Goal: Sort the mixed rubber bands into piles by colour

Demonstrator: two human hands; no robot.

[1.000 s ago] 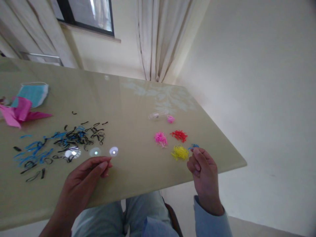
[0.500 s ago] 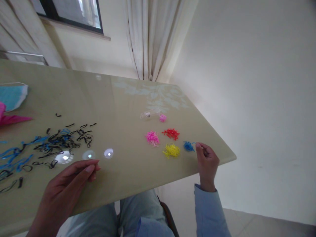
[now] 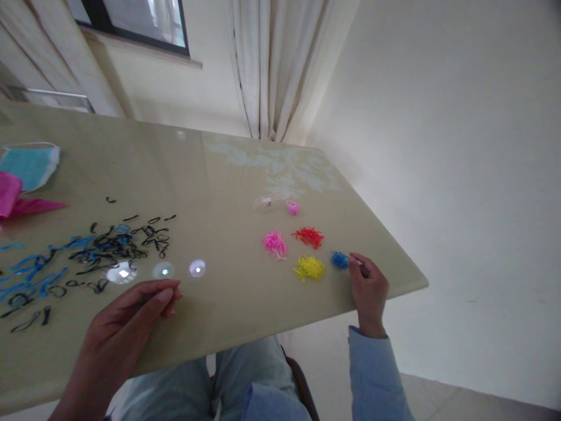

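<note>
My right hand (image 3: 369,285) is at the table's right side, thumb and forefinger pinched at the right edge of a small pile of blue rubber bands (image 3: 339,260). Whatever sits between those fingertips is too small to make out. Beside that pile lie heaps of yellow rubber bands (image 3: 309,268), red rubber bands (image 3: 308,237) and pink rubber bands (image 3: 274,244). My left hand (image 3: 131,321) hovers over the near edge at left, its thumb and fingers pressed together; anything in them is hidden. Loose black and blue bands (image 3: 116,248) are scattered beyond it.
Behind the small heaps lie a clear plastic tube (image 3: 268,202) and a pink cap-like piece (image 3: 293,207). A blue face mask (image 3: 30,166) and pink material (image 3: 26,202) lie at far left. The glossy table (image 3: 228,234) ends near a white wall (image 3: 460,175) at right.
The view has shifted slightly, so the table items sit a little further right. My right fingertips now sit closer against the blue pile. My left hand keeps its pinch.
</note>
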